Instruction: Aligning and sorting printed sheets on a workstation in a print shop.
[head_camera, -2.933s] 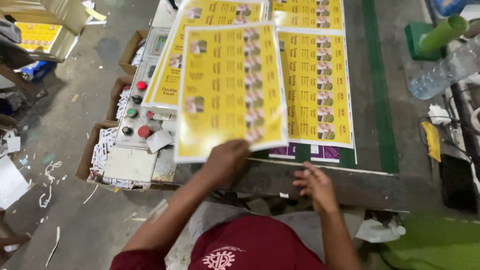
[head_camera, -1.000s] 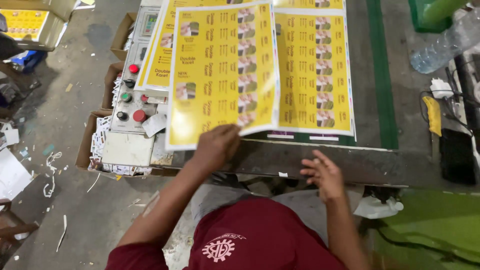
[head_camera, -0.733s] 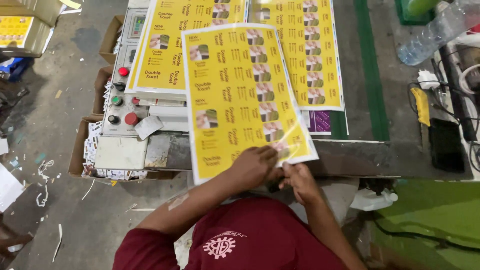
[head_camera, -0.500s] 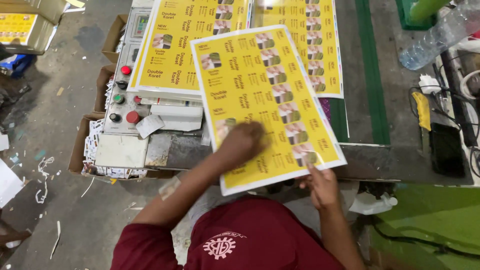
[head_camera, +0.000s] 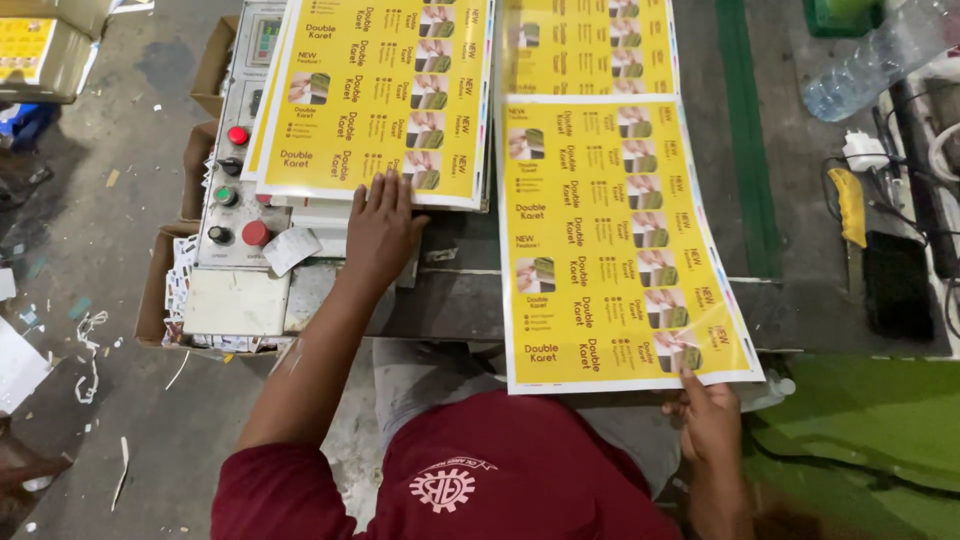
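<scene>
At five o'clock my right hand (head_camera: 712, 420) pinches the near edge of the loose yellow sheet (head_camera: 612, 240), which overhangs the table (head_camera: 800, 300). I'd keep it flat and square. At eleven, my left hand (head_camera: 383, 228) lies open, pressing the stack (head_camera: 375, 95).

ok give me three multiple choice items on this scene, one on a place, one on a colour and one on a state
1. Where does the left hand rest?
A. at the near edge of the sheet stack
B. on the plastic bottle
C. on the floor

2. What colour is the top round button on the control panel?
A. blue
B. red
C. white

3. How is the loose yellow sheet held?
A. rolled into a tube
B. folded in half
C. flat, gripped at its near edge by the right hand

Answers: 1 A, its fingers lie on the stack's edge; 2 B, it shows red; 3 C, the sheet lies open over the table edge.
</scene>
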